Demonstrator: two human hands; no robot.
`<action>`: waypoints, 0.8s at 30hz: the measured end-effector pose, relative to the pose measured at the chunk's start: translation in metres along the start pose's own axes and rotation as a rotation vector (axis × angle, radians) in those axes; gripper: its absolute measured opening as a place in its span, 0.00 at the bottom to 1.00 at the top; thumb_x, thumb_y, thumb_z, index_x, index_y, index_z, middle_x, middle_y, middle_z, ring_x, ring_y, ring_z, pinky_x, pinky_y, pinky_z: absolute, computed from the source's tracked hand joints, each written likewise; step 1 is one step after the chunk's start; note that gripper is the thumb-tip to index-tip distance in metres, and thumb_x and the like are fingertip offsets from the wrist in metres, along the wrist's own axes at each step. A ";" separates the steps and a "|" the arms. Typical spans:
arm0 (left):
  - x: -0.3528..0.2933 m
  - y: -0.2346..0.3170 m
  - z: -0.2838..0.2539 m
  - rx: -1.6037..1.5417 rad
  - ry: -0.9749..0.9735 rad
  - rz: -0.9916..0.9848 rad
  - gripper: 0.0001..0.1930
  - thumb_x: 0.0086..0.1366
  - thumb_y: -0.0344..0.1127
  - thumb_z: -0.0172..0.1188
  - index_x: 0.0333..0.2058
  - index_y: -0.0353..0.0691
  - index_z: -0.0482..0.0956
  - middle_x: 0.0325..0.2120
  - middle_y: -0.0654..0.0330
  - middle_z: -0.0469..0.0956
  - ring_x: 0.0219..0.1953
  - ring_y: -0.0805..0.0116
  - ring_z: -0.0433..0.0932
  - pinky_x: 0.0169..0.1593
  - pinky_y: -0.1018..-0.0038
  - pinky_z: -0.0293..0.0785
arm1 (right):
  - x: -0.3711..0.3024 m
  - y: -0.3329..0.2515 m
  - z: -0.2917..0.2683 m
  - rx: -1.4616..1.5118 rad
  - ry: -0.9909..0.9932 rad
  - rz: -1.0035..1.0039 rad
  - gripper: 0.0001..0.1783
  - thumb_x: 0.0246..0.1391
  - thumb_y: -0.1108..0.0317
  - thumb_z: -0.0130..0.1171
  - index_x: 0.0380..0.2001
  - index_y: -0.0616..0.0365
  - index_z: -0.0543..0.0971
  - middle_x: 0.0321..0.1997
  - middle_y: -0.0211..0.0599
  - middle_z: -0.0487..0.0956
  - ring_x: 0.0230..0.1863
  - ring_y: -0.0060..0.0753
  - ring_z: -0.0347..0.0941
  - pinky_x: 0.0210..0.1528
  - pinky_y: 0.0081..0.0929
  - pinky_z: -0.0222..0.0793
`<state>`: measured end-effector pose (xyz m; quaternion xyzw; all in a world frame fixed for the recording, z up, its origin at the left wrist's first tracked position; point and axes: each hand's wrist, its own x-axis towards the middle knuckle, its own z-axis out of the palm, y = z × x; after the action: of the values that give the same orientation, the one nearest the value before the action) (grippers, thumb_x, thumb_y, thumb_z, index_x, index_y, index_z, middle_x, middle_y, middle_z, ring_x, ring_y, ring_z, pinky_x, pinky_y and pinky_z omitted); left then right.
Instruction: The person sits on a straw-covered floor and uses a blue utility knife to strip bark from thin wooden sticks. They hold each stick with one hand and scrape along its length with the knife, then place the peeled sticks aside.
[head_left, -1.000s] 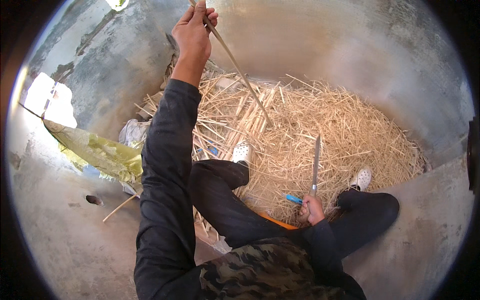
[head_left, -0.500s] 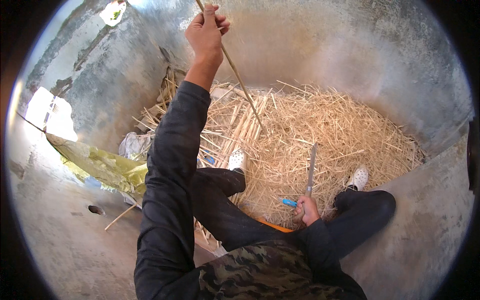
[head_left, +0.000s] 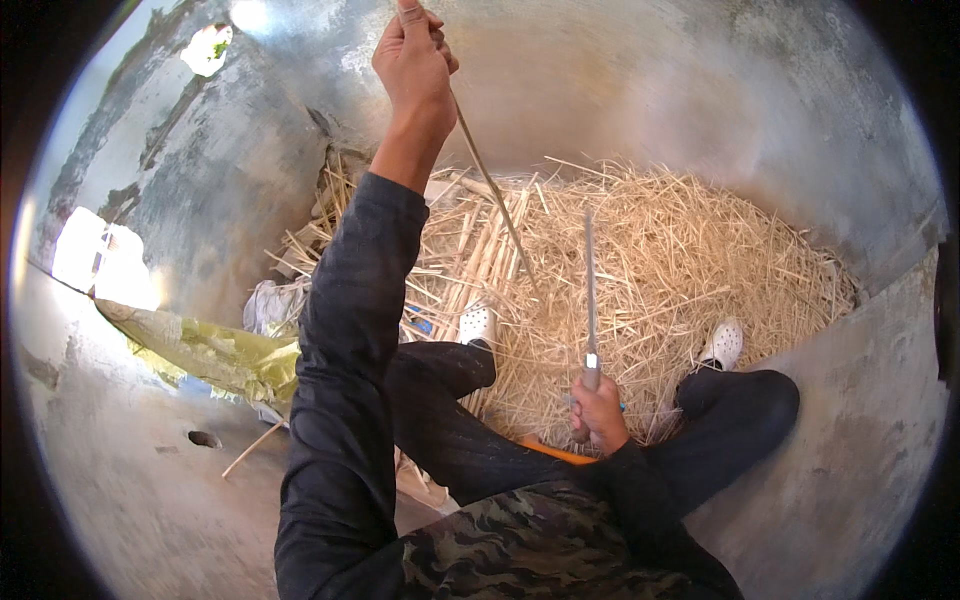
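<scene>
High at the top of the view, my left hand (head_left: 415, 62) is closed round a long thin stick (head_left: 489, 182). The stick slants down to the right, its lower end over the straw-coloured shavings (head_left: 690, 240). Low between my knees, my right hand (head_left: 601, 413) grips the handle of a long, narrow knife (head_left: 590, 285). Its blade points away from me, almost straight up in the view, and stands apart from the stick. Something small and blue shows beside the right hand, mostly hidden by it.
Pale split strips (head_left: 478, 255) lie left of the shavings, near my white clog (head_left: 477, 323). A yellow-green sheet (head_left: 225, 352) hangs at the left. An orange thing (head_left: 558, 452) lies before my lap. Grey walls (head_left: 800, 120) curve around, with a small hole (head_left: 205, 439) at lower left.
The knife has swung from leaning right to nearly upright, and my right hand has shifted slightly left. My left hand has risen a little with the stick.
</scene>
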<state>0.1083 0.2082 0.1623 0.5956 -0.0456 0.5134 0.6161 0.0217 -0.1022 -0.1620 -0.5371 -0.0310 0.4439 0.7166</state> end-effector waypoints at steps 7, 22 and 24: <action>-0.036 -0.025 0.024 0.032 0.179 0.023 0.21 0.67 0.54 0.50 0.25 0.42 0.65 0.15 0.71 0.55 0.14 0.81 0.51 0.19 0.80 0.51 | 0.007 -0.070 0.085 0.086 -0.250 -0.146 0.04 0.51 0.76 0.50 0.30 0.58 0.66 0.14 0.29 0.65 0.08 0.21 0.60 0.09 0.22 0.58; -0.062 -0.031 0.013 -0.003 0.093 0.042 0.22 0.66 0.55 0.53 0.22 0.44 0.64 0.14 0.70 0.54 0.14 0.79 0.51 0.19 0.79 0.47 | 0.059 -0.048 0.083 -0.347 -0.138 -0.249 0.05 0.49 0.75 0.50 0.28 0.63 0.66 0.13 0.29 0.67 0.07 0.21 0.61 0.07 0.24 0.58; -0.058 -0.033 0.010 0.001 0.127 0.060 0.22 0.66 0.55 0.53 0.22 0.44 0.64 0.14 0.70 0.55 0.14 0.79 0.52 0.19 0.80 0.47 | 0.049 -0.070 0.091 -0.329 -0.159 -0.334 0.05 0.48 0.74 0.52 0.26 0.64 0.67 0.14 0.30 0.67 0.09 0.22 0.64 0.10 0.25 0.60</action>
<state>0.1095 0.1745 0.1043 0.5603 -0.0239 0.5687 0.6017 0.0454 -0.0038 -0.0887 -0.5974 -0.2474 0.3493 0.6782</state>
